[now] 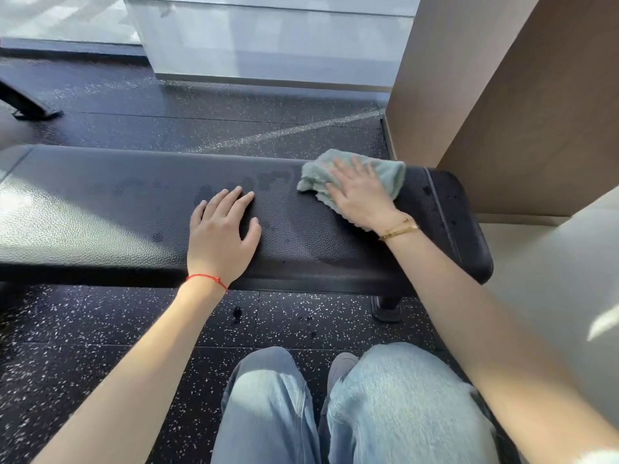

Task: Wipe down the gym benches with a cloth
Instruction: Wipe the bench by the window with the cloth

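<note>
Black speckled rubber floor (100,346) takes up most of the shot, with a tan wall panel (502,95) standing on the right and a pale glass-looking partition (268,38) at the back. Across the middle runs the bench (100,212), black padded leather-look top, pretty long, going off the left edge; sunlight hits its left part. You can see damp streaks on the pad near the middle, and one of its feet (388,308) pokes out underneath on the right.

The person is right up against the bench, light blue jeans (385,396) at the bottom of the frame and a grey shoe tip (340,363) between the legs.

Left hand (219,236) lies flat on the pad, fingers spread and straight, holding nothing; there's a red string (206,278) round that wrist. Right hand (360,192) is pressed flat on top of the cloth (385,172), fingers spread out, not bunching it up. The cloth's a pale green fluffy one, crumpled, sitting on the bench near its right end at the far edge. Gold bracelet (400,229) on the right wrist.
</note>
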